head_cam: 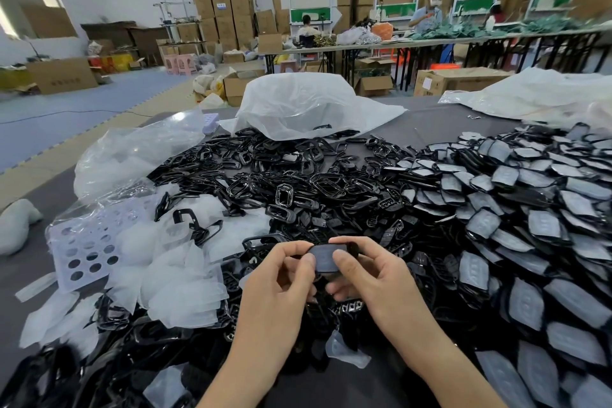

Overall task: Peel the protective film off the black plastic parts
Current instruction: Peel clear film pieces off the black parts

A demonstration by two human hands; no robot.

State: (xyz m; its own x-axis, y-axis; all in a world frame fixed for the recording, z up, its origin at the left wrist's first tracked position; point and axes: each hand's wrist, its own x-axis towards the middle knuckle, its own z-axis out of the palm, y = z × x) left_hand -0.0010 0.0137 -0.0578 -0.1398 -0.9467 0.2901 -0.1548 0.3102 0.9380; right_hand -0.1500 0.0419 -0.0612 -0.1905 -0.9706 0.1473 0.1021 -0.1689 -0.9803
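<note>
Between the fingers of the left hand and right hand, pinched, sits one filmed black part; a thumb slip could drop it into the pile beyond.

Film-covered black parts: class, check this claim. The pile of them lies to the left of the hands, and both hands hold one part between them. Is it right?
Wrong side. The head view shows the pile of film-covered black parts lying to the right of the hands; the left hand and right hand do hold one part between them.
</note>
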